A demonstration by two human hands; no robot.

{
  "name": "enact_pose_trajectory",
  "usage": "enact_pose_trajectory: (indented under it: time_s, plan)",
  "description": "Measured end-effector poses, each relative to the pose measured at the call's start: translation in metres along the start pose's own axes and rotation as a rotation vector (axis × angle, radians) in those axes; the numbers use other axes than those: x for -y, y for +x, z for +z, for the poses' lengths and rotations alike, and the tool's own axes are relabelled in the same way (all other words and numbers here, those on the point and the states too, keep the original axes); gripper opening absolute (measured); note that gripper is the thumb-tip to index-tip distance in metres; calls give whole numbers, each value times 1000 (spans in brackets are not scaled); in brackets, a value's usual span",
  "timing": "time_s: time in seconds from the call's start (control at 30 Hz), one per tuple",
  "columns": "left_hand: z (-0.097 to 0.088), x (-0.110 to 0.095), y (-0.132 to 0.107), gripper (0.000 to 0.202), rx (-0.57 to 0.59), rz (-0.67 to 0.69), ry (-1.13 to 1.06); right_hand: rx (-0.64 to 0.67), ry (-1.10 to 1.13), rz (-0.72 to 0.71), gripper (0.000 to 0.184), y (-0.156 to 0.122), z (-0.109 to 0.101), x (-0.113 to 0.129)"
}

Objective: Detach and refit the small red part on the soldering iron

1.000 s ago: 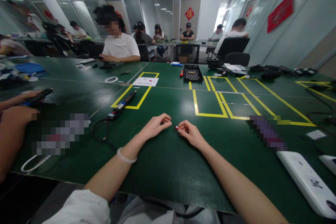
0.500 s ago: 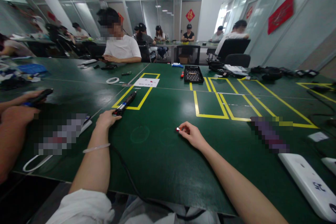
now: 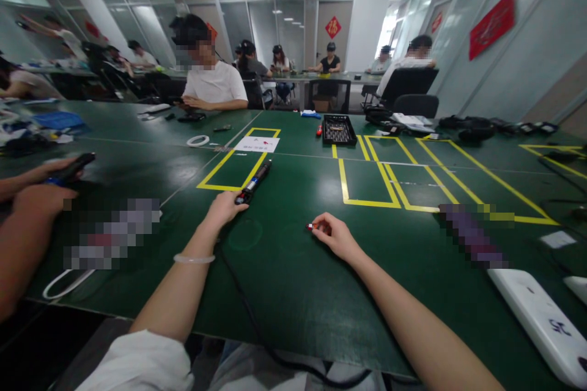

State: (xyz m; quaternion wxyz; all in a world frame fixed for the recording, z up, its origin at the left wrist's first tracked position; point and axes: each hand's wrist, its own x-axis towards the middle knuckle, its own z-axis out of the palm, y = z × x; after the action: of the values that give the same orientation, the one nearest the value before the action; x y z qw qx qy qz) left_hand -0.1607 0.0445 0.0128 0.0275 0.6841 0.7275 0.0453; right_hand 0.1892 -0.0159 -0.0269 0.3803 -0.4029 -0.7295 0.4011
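My left hand [image 3: 225, 211] is wrapped round the rear of a slim black electric screwdriver [image 3: 255, 182] with a blue-and-white band. Its far end points away and to the right, and it lies just right of a yellow taped frame. A black cord [image 3: 238, 293] runs from near my left wrist down towards my lap. My right hand [image 3: 337, 235] rests on the green table [image 3: 284, 281], thumb and fingers pinched on a small red-and-white piece [image 3: 310, 227]. Most of that piece is hidden, so its kind is unclear.
A black tray [image 3: 339, 129] of small parts stands ahead, a red tool [image 3: 319, 129] beside it. A paper sheet [image 3: 257, 145] lies by the left taped frame. At right is a white power strip [image 3: 536, 317]. A co-worker's hands [image 3: 46, 189] hold a dark tool at left.
My left hand has moved right with the electric screwdriver, out of the taped frame. The cord has shifted right too. My right hand has stayed in place.
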Motion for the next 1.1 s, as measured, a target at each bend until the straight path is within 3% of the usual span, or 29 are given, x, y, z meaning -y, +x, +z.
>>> enact_pose_trajectory:
  time_s: [0.23, 0.43, 0.67, 1.1]
  plan:
    - [5, -82, -28, 49, 24, 298, -33, -34, -176, -182, 12, -2, 0, 6]
    - [13, -125, -51, 56, 28, 478, -131, -37, -311, -205, 8, -4, 1, 11]
    - [14, -147, -67, 63, 81, 549, -144, -29, -462, -238, 11, -4, 3, 10]
    - [12, -149, -70, 59, 86, 556, -142, -22, -627, -287, 7, -3, 5, 12]
